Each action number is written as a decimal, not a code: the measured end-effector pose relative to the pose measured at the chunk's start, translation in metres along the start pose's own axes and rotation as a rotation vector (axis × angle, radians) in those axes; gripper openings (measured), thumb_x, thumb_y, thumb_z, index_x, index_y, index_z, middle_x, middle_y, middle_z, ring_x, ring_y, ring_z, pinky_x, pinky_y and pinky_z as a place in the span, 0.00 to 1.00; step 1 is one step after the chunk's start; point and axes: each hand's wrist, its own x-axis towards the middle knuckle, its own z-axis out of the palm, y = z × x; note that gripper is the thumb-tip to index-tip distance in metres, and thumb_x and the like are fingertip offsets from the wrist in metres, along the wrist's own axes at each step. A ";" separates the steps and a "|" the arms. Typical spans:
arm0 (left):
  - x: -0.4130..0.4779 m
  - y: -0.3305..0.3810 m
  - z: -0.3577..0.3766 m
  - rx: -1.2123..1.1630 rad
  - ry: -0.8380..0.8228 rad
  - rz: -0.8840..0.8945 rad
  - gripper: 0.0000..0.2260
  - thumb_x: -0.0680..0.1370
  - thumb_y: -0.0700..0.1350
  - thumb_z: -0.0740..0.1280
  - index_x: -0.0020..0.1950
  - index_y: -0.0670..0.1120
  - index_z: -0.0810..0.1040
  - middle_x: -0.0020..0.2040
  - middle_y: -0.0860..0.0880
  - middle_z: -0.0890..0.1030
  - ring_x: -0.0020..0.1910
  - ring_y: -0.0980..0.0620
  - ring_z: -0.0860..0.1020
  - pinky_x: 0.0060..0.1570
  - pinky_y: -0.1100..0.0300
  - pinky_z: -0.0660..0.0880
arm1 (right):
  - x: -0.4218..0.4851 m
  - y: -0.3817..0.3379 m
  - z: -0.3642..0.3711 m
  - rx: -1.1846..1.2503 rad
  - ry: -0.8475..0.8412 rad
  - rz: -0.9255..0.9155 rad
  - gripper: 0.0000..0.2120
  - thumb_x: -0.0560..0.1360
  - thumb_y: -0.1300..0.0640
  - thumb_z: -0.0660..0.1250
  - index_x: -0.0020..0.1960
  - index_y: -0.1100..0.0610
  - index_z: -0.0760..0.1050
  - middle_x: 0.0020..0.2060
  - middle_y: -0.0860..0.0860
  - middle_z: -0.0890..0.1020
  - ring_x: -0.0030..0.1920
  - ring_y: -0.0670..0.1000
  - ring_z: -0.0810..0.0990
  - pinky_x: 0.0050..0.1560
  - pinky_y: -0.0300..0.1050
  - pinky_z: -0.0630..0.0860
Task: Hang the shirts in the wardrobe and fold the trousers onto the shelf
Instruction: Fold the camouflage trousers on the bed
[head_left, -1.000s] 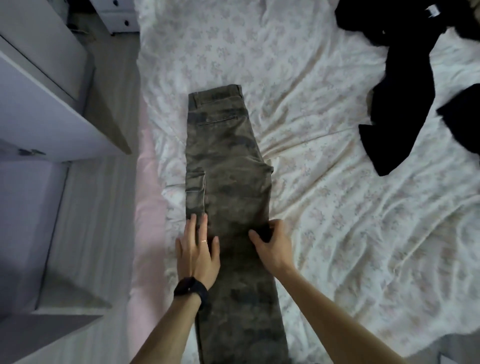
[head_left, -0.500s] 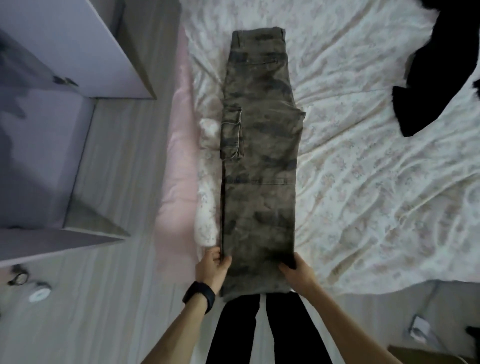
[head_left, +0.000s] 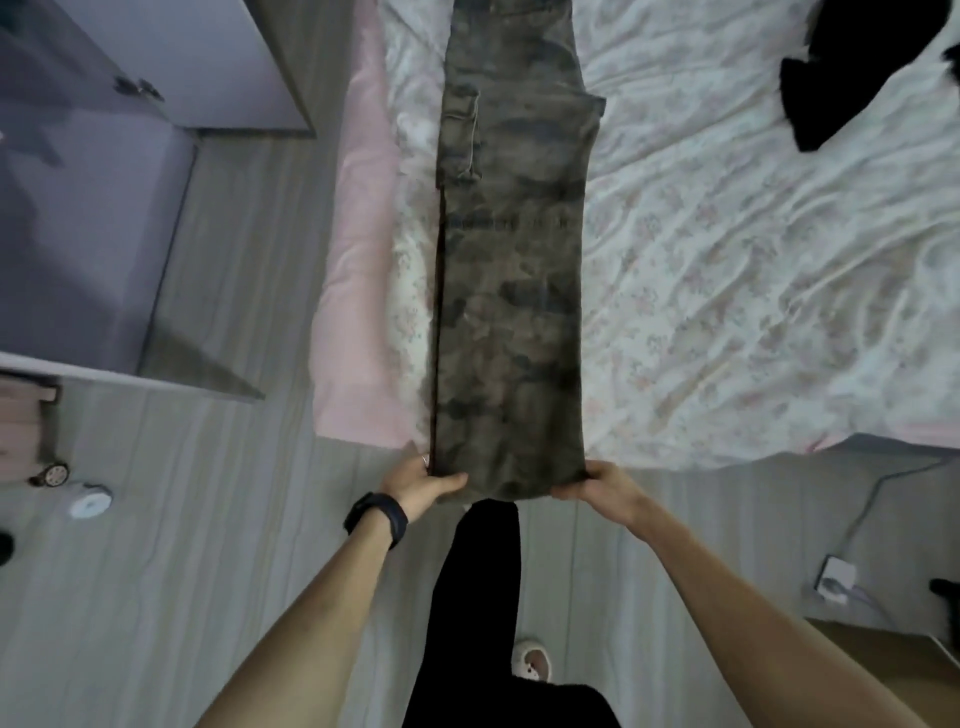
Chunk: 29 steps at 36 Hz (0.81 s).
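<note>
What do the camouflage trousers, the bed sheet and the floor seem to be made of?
Camouflage trousers: probably heavy woven cotton, matte; they lie flat and stiff, with a stitched cargo pocket. Bed sheet: thin, soft cotton or a blend, given its fine creases and faint flower print. Floor: grey wood-grain planks with slight sheen, laminate or vinyl; I cannot tell which.

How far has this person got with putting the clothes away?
Early on. The camouflage trousers lie lengthwise on the bed, legs stacked. The left hand and right hand grip the hem corners. No cross-fold or shelving yet; black clothing waits on the bed.
</note>
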 end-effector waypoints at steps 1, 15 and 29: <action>-0.010 -0.006 0.002 -0.029 0.006 0.010 0.10 0.75 0.44 0.76 0.55 0.50 0.82 0.50 0.53 0.85 0.52 0.52 0.83 0.55 0.61 0.78 | -0.011 0.010 0.003 0.025 0.004 -0.011 0.14 0.73 0.68 0.75 0.58 0.60 0.82 0.46 0.49 0.85 0.41 0.39 0.80 0.41 0.29 0.75; -0.200 -0.057 0.048 0.024 0.343 0.093 0.10 0.82 0.51 0.65 0.52 0.44 0.78 0.48 0.44 0.85 0.37 0.50 0.83 0.30 0.65 0.74 | -0.184 0.083 0.061 0.277 0.185 -0.141 0.10 0.82 0.54 0.67 0.60 0.58 0.78 0.45 0.52 0.87 0.42 0.50 0.86 0.42 0.44 0.78; -0.268 0.000 0.024 0.236 0.486 0.124 0.17 0.84 0.48 0.60 0.69 0.40 0.71 0.63 0.39 0.79 0.61 0.38 0.77 0.54 0.53 0.72 | -0.255 0.023 0.062 0.206 0.428 -0.221 0.17 0.75 0.43 0.74 0.46 0.58 0.81 0.30 0.51 0.83 0.30 0.49 0.78 0.34 0.45 0.74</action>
